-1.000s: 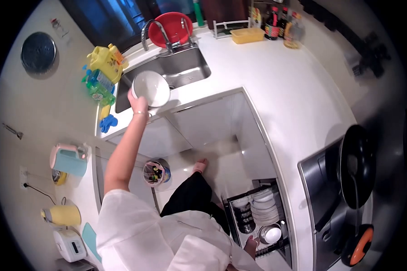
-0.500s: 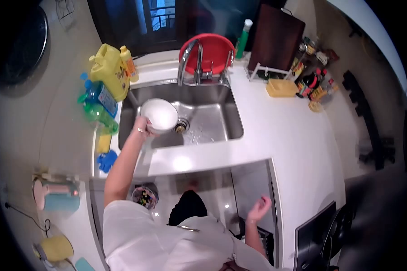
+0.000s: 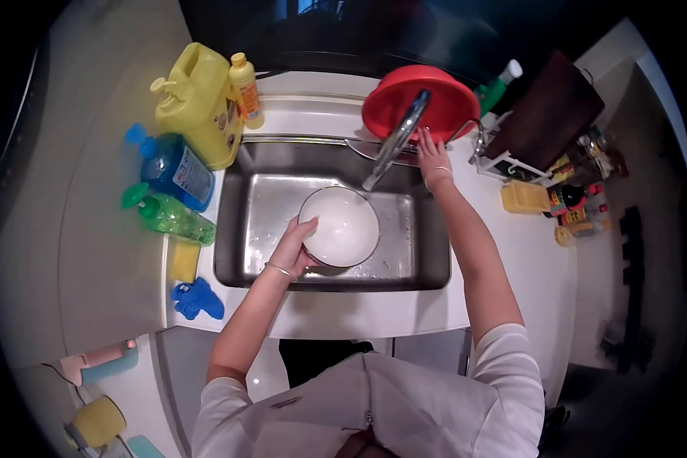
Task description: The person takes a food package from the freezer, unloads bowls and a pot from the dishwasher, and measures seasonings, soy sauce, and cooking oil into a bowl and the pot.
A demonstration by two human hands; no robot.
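My left hand [image 3: 294, 248] grips a white bowl [image 3: 340, 227] by its left rim, thumb inside and fingers underneath. The bowl hangs over the steel sink [image 3: 233, 229], its opening facing up. My right hand [image 3: 433, 159] reaches to the back of the sink, beside the base of the chrome faucet [image 3: 399, 141]. Its fingers are stretched out; whether they touch the faucet's handle is hard to see. Behind the faucet leans a red basin [image 3: 393, 95]. No water stream shows below the spout.
Left of the sink stand a yellow jug [image 3: 198, 107], a yellow bottle [image 3: 246, 91], a blue bottle [image 3: 177, 172] and a green spray bottle [image 3: 174, 217]. A yellow sponge [image 3: 185, 261] and blue cloth [image 3: 198, 298] lie nearby. To the right are a dark cutting board [image 3: 546, 114] and sauce bottles [image 3: 569, 200].
My right hand has risen from beside my body to the faucet area. My left hand has brought the bowl toward the sink's middle. The camera view has shifted closer to the sink.
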